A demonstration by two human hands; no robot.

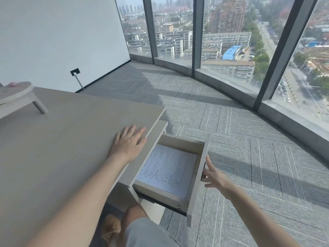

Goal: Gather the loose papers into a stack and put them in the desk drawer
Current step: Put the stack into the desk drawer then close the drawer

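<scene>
A stack of white printed papers (pixel 168 171) lies flat inside the desk drawer (pixel 197 177), which is pulled out to the right of the grey desk (pixel 62 139). My left hand (pixel 129 143) rests flat on the desk top near its right edge, fingers spread, holding nothing. My right hand (pixel 213 175) is at the outer face of the drawer front, fingers extended and touching its handle area; it holds nothing.
A small round-topped stand (pixel 19 97) sits on the desk at far left. Grey carpet floor (pixel 249 148) stretches to the right and ahead, bounded by tall curved windows (pixel 231 41). My knee in grey shorts (pixel 142 227) is below the drawer.
</scene>
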